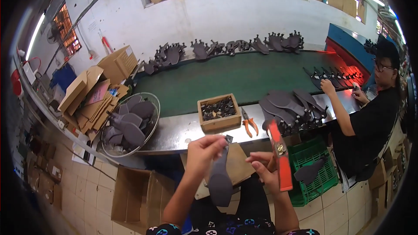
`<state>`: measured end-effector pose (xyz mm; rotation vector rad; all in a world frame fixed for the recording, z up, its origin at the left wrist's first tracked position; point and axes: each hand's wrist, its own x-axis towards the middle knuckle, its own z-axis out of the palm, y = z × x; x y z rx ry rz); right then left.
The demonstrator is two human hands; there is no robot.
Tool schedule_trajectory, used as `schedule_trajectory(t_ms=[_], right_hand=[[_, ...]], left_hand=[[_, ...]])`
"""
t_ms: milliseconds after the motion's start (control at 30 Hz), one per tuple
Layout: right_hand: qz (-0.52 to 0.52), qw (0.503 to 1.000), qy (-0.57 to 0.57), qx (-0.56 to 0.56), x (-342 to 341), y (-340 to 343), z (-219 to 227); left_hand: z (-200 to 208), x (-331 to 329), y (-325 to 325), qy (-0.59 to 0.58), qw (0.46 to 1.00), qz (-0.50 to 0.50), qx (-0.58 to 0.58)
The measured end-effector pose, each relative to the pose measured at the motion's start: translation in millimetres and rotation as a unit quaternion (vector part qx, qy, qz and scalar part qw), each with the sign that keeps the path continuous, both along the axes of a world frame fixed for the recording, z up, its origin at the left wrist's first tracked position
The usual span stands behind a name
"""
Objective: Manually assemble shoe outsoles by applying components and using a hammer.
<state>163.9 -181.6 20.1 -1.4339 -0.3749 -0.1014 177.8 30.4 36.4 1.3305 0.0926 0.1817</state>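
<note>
Fingertips of the left hand (201,153) are pinching the narrow upper end of a grey sole (220,185) at six o'clock, while the right hand (270,176), apart from it near five o'clock, is gripping a red tool (284,172). On the table (174,132), a wooden box (220,125) is sitting near the clock's centre beside orange-handled pliers (251,129), and piled soles (281,101) are lying toward three o'clock.

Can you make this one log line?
Left hand: holding gray sole, narrow end | right hand: holding orange tool | bench: wooden box, pliers
</note>
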Motion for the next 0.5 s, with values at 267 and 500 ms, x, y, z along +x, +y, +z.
schedule_trajectory(t_ms=[267,500], right_hand=[[0.117,0.989,0.052,0.075,-21,33,23],[0.072,0.997,0.015,0.021,-3,38,-5]], left_hand=[[14,-73,-14,-0.169,0.98,0.006,0.108],[-28,-62,-3,-0.055,0.997,-0.048,-0.016]])
